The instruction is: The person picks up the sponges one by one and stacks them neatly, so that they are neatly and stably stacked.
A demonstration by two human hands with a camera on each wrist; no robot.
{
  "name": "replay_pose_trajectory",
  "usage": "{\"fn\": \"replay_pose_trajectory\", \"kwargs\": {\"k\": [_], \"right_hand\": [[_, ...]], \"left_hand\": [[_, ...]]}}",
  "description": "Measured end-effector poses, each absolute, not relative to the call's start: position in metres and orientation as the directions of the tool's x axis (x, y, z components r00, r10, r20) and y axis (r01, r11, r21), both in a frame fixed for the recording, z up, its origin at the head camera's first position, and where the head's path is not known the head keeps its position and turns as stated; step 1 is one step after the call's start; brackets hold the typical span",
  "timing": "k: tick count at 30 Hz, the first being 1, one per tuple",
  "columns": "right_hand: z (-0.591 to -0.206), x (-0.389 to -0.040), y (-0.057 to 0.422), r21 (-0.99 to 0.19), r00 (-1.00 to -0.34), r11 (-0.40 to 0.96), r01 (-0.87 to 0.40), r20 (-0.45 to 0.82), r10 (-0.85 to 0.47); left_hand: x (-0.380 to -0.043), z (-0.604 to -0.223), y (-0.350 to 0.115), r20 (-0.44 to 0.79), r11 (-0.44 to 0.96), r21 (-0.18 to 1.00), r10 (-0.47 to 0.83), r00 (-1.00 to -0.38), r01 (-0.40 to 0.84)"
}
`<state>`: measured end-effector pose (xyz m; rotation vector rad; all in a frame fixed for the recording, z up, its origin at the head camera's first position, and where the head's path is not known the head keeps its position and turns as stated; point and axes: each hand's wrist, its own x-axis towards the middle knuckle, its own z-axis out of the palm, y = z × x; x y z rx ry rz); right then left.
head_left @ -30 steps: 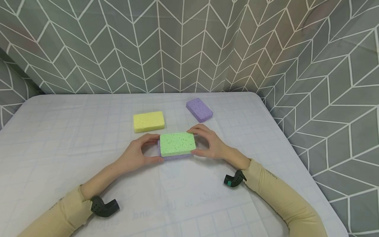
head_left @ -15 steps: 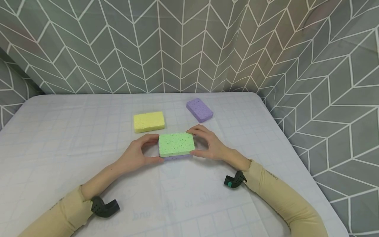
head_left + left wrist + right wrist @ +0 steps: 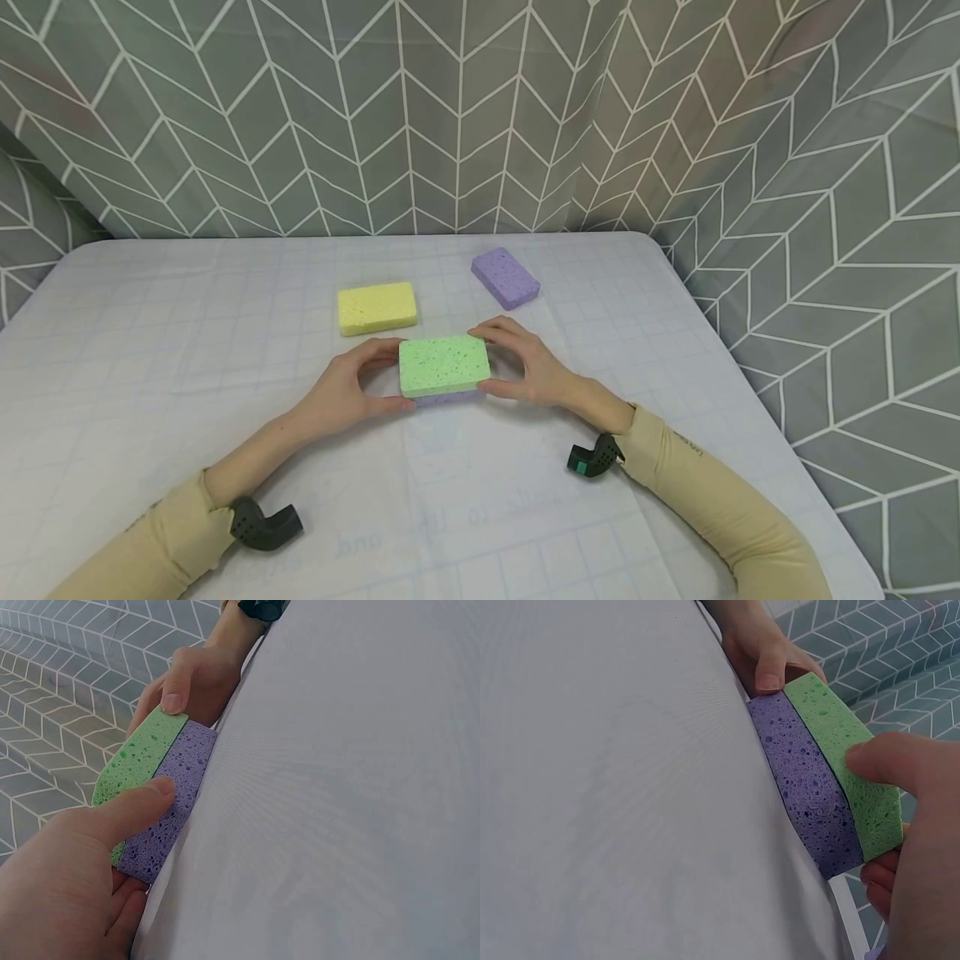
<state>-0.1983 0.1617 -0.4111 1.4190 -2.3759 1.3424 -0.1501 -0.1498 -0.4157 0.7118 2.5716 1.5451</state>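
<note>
In the head view a green sponge (image 3: 444,365) lies flat on top of a purple sponge (image 3: 450,398), whose front edge shows below it. My right hand (image 3: 531,364) pinches the green sponge by its right end, thumb on the near side and fingertips at the back. On the other side, my left hand (image 3: 341,389) grips the purple sponge's left end between thumb and fingers. From the right wrist, the green sponge (image 3: 844,739) sits against the purple sponge (image 3: 799,772) along their long faces. The left wrist view shows the left thumb (image 3: 150,799) pressing the purple side.
Behind the stack lies a yellow sponge (image 3: 377,308), a little to the left. Another purple sponge (image 3: 506,278) rests at an angle farther back on the right. A white cloth (image 3: 187,317) covers the table, and a grey patterned curtain (image 3: 427,117) hangs behind it.
The green sponge has slid slightly left over the lower purple one, and the right hand moved with it. The left hand and the other sponges stayed in place.
</note>
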Motion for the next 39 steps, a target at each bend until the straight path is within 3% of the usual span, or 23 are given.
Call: {"fn": "replay_pose_trajectory", "kwargs": {"k": [13, 39], "right_hand": [[-0.4111, -0.1967, 0.1599, -0.665, -0.605, 0.218, -0.714, 0.430, -0.671], [-0.4127, -0.1989, 0.1620, -0.698, -0.602, 0.184, -0.692, 0.417, -0.680]], "left_hand": [[-0.1504, -0.4145, -0.1483, 0.195, 0.373, 0.853, 0.421, -0.886, 0.365], [-0.1493, -0.4149, -0.1488, 0.195, 0.378, 0.850, 0.422, -0.886, 0.367]]}}
